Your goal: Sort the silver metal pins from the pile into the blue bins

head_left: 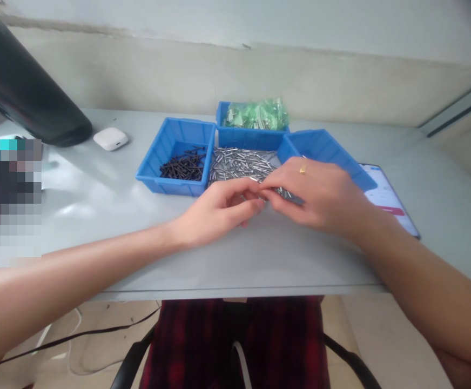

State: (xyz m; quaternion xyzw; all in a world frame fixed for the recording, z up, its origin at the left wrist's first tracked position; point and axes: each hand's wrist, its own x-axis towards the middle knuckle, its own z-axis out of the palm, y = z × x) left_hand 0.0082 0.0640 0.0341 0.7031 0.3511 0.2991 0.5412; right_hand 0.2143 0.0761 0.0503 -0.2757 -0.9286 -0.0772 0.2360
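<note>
Silver pins (241,162) point mixed ways.

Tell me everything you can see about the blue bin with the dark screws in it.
The blue bin looks plastic: rectangular and open-topped, with a rim and faintly ribbed walls. It sits upright on the grey tabletop, angled slightly. Dark screws lie jumbled inside, mostly toward the front, leaving floor bare behind. Silver pieces are heaped along its right side. Neither hand appears to touch it.
</note>
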